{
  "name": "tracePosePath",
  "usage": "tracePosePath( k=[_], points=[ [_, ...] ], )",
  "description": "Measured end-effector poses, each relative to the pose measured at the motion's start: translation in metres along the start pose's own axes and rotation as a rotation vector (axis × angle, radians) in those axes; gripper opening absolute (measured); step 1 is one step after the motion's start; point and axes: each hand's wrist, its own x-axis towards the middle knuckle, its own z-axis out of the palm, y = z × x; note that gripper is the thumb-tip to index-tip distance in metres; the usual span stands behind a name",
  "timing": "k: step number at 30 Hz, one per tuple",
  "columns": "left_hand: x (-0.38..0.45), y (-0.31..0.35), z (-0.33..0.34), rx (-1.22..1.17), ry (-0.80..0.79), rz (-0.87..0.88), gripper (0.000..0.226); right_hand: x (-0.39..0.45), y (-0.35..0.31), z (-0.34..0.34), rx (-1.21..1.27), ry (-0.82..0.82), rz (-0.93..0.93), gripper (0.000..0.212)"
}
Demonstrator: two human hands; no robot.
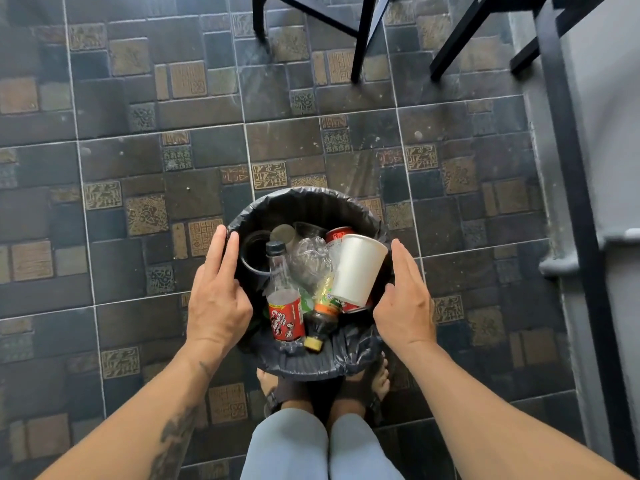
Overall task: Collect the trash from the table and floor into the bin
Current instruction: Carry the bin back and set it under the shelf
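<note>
Flanking the bin (pixel 304 202) at lower centre of the frame, both hands are seen with fingers straight and together, nothing pinched or gripped

- Bin: round, lined with a dark bag, standing on the tiled floor (pixel 138 133) directly in front of the feet; its rim lies between the two hands
- Left hand (pixel 218 299): at the left rim, fingers laid along or just over the edge; contact appears likely but cannot be confirmed
- Right hand (pixel 403 303): at the right rim, palm turned inward, just beside the bag; whether it touches cannot be told
- Contents: cup (pixel 358 268), white, tilted toward upper right; bottle (pixel 285 299) with red label, long axis running top to bottom of the frame; crushed clear plastic (pixel 311 261); can (pixel 337 233), red, at the far side; further items partly hidden
- Relation governing the coming move: bin centred between the hands, both about equally near, neither favoured; a two-sided grasp of the rim is judged the likely next step
- Surroundings: dark chair legs (pixel 360 39) at upper centre and upper right; no loose trash is noted on the visible floor
</note>
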Motion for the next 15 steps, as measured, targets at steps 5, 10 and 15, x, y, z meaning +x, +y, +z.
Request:
tracePosePath(
  k=[5, 10, 15],
  points=[
    [0.003, 0.011, -0.005, -0.071, 0.031, -0.070, 0.092, 0.007, -0.004, -0.007, -0.097, 0.041, -0.007, 0.079],
    [-0.001, 0.031, -0.031, -0.144, 0.058, -0.041, 0.083, 0.004, -0.023, -0.035, -0.117, 0.124, -0.053, 0.074],
    [-0.020, 0.074, -0.101, -0.210, 0.112, 0.047, 0.078, -0.027, -0.058, -0.106, -0.050, 0.210, -0.149, 0.066]
  ],
)
